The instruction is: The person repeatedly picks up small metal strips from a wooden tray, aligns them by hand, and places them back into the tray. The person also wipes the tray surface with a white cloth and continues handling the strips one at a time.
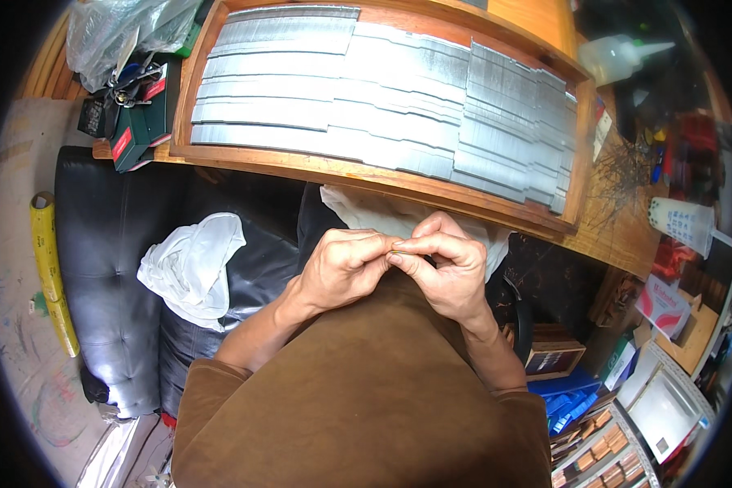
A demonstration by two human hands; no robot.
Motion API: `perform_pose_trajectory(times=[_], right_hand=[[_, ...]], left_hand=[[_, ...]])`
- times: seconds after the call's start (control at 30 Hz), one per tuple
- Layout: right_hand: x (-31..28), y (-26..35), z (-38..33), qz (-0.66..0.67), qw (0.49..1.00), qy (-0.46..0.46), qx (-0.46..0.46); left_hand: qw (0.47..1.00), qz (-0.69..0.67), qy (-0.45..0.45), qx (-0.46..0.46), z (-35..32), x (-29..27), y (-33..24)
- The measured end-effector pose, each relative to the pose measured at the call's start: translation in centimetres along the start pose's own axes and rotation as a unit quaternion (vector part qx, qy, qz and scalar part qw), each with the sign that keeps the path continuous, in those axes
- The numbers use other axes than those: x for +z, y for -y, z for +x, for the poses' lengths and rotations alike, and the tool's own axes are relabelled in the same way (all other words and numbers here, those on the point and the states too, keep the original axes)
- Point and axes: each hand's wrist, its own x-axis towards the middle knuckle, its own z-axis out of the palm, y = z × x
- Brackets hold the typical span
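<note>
My left hand (346, 267) and my right hand (450, 272) meet fingertip to fingertip in front of my brown top (366, 382). Both thumbs and forefingers are pinched together. Whatever lies between them is too small to make out. Just beyond the hands, a shallow wooden tray (301, 163) rests on the wooden table. It holds overlapping rows of thin silvery-grey strips (398, 98). A white cloth (354, 205) hangs below the tray's near edge, partly hidden behind my hands.
To the left are a black padded seat (110, 268), a white plastic bag (195, 268) and dark green boxes (130, 137). A squeeze bottle (618, 58), dark thin wires (618, 175) and a white cup (681, 224) stand or lie at the right. A yellow tube (50, 272) lies far left.
</note>
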Motion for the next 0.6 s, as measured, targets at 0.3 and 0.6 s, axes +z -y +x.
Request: perform_pose_trajectory(times=[0.3, 0.6], right_hand=[[0.09, -0.10, -0.07, 0.016, 1.000, -0.001, 0.013], [0.08, 0.07, 0.01, 0.014, 1.000, 0.005, 0.017]], left_hand=[[1.000, -0.014, 0.005, -0.023, -0.20, 0.03, 0.19], [0.999, -0.024, 0.014, -0.037, -0.33, -0.11, 0.23]])
